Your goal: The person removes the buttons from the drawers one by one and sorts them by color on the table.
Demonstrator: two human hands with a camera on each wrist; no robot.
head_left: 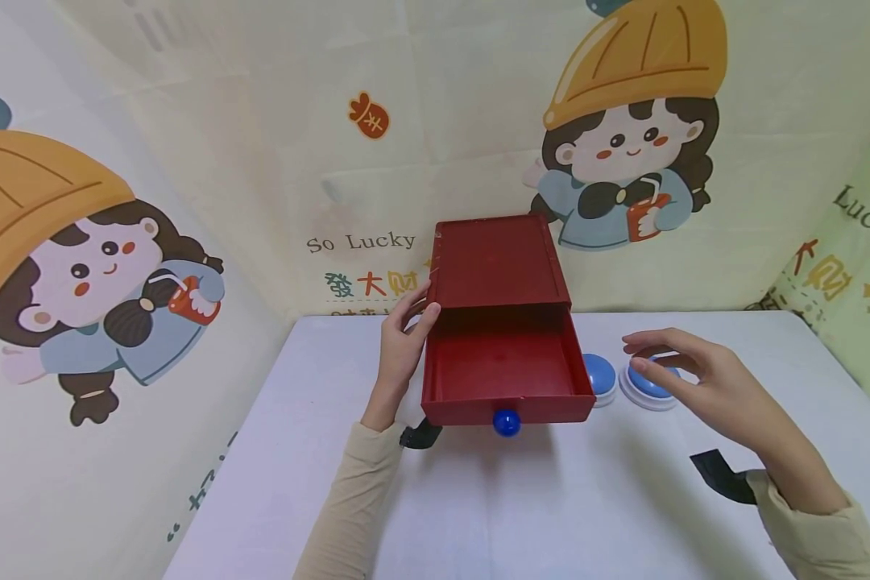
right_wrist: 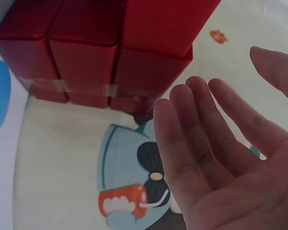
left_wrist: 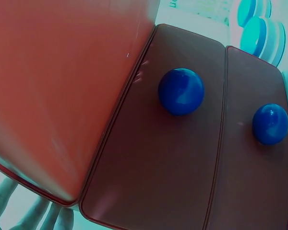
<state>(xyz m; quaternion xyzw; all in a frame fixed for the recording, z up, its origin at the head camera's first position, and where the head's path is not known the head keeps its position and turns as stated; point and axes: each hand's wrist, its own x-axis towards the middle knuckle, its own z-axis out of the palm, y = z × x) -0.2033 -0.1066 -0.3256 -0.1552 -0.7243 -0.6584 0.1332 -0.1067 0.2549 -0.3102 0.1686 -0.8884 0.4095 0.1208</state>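
Head view has my left hand resting flat against the left side of the red drawer box, fingers straight along its wall, near the table's far edge. The top drawer stands pulled out toward me, its inside showing bare red, a blue knob on its front. My right hand hovers with fingers spread and relaxed just above the right-hand blue button; I cannot tell whether it touches. A second blue button sits just beside the drawer's right front corner. The two hands are well apart, the box between them.

Left wrist view looks along the drawer fronts and shows two blue knobs, with my fingertips at the box's lower edge. Right wrist view shows my palm held empty, the box behind it against the cartoon-printed backdrop.
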